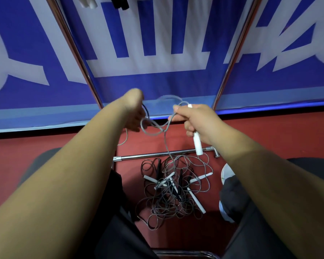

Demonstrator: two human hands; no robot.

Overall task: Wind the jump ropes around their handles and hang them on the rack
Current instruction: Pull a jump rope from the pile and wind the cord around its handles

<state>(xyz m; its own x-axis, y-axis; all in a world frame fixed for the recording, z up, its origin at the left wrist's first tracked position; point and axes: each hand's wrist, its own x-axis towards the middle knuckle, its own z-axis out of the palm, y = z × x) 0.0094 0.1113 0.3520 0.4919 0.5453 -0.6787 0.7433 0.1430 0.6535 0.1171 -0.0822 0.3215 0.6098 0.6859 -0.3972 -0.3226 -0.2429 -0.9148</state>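
My right hand [195,120] grips white jump-rope handles [197,144], which stick out below the fist and a little above it. The grey cord [166,128] loops from that hand across to my left hand [134,111], whose fingers hold the cord's loops; its fingertips are turned away and partly hidden. From the loops the cord drops down to a tangled pile of grey and dark ropes with white and black handles [174,191] on the red floor. The rack's slanted metal posts [77,53] rise on both sides; its top is mostly out of view.
The rack's low chrome crossbar [163,155] lies just behind the pile. A blue and white banner [157,43] stands behind the rack. White and black handles [105,2] hang at the top edge. My dark trouser legs and a shoe [227,174] flank the pile.
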